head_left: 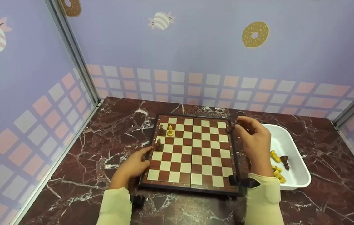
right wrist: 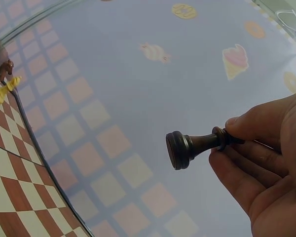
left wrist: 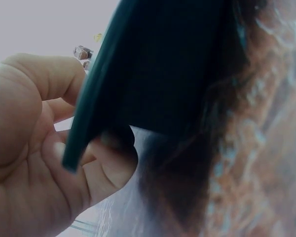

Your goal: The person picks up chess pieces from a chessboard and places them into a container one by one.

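Observation:
My left hand [head_left: 135,165] grips the left edge of the chessboard [head_left: 206,179]; the left wrist view has the board's dark rim [left wrist: 96,74] between thumb and fingers. My right hand [head_left: 255,143] pinches a dark brown chess piece [right wrist: 202,144] by its top, its round base pointing away from the fingers. The piece's head is hidden in the grip. In the head view this hand is over the board's far right edge. A yellow chess piece [head_left: 170,131] stands near the far left corner, beside a dark piece [head_left: 161,130]. Another dark piece [head_left: 159,145] stands closer to the left hand.
A white tray [head_left: 303,175] lies right of the board, partly behind the right forearm, with several yellow pieces [head_left: 275,156] and a dark piece [head_left: 285,162] in it. Patterned walls [head_left: 195,47] enclose the marble-look table [head_left: 83,175] at the back and sides.

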`<state>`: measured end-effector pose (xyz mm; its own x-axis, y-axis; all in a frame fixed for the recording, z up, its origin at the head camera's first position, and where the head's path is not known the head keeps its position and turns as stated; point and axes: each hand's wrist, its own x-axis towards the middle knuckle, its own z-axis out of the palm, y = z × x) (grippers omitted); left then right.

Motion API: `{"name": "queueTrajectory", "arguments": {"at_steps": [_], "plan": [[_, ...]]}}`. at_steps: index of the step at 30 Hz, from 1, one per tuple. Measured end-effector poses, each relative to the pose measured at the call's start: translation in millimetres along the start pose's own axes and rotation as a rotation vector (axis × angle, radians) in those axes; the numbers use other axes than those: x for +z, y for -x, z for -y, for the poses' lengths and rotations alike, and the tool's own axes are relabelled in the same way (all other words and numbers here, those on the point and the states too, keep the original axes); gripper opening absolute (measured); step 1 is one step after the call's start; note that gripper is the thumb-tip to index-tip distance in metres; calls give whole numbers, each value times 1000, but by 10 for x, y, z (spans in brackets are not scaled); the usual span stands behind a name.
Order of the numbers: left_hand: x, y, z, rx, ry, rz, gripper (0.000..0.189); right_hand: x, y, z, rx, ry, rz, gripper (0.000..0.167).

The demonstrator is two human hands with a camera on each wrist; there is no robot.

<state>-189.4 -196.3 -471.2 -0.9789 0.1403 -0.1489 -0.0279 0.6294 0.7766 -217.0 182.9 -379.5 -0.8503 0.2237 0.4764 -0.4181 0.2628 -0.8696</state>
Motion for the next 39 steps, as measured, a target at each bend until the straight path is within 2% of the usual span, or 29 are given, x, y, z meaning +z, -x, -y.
{"name": "queueTrajectory", "arguments": {"at_steps": [10, 19, 25, 39], "plan": [[-5, -1, -9, 4, 5, 0, 69, -106, -26, -10, -22, 20, -51, 24], [-19, -3, -17, 15, -16, 12, 68, -197, -61, -12, 20, -64, -98, 25], [-8, -4, -9, 15, -14, -8, 68, -278, -76, -40, 31, -7, -143, 24], [0, 3, -2, -2, -6, -10, 68, -413, -128, -164, 109, 68, -220, 24]]}}
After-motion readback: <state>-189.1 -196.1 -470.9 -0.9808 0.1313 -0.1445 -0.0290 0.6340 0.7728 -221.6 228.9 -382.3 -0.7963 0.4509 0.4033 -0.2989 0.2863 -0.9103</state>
